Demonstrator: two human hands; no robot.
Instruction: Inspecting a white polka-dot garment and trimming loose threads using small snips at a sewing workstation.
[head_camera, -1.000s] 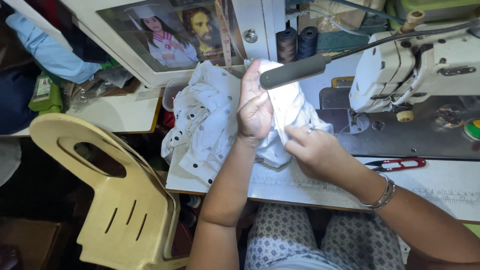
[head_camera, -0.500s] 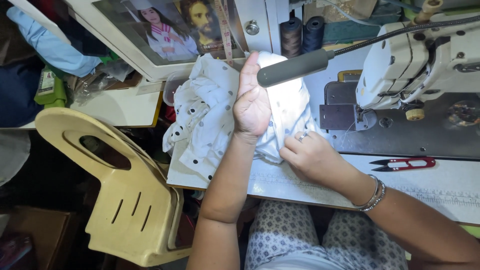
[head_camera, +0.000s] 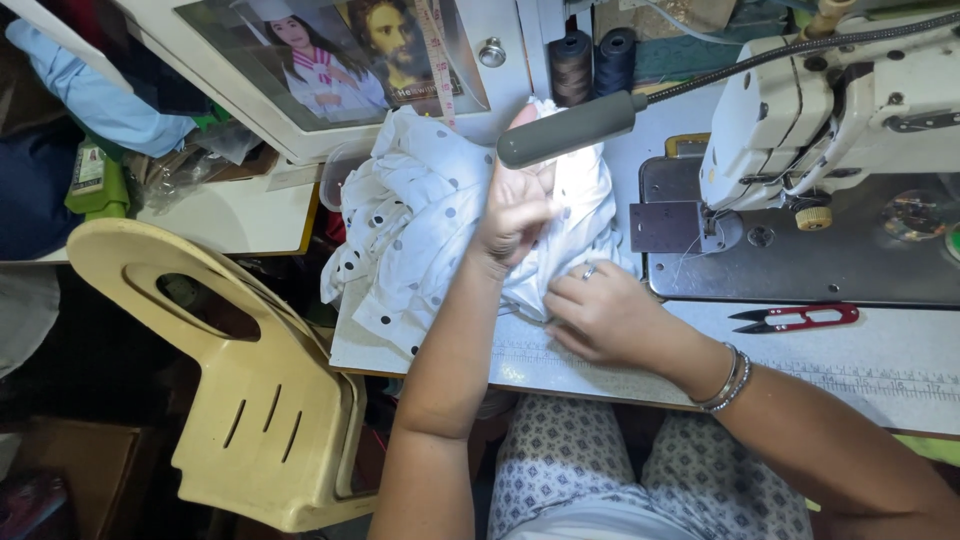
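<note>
Two hands are laid on a white, dark-dotted cloth (head_camera: 420, 240) that is bunched on the sewing table (head_camera: 880, 370), to the left of the sewing machine (head_camera: 850, 110). The left hand (head_camera: 515, 205) is raised with its fingers closed on a fold of the cloth, just under the grey lamp head (head_camera: 565, 130). The right hand (head_camera: 605, 315) is pressed on the cloth's lower edge with fingers curled; whether anything is pinched cannot be told. Red thread snips (head_camera: 795, 318) are seen lying apart on the table, and a cream plastic chair (head_camera: 230, 380) is placed at the left.
</note>
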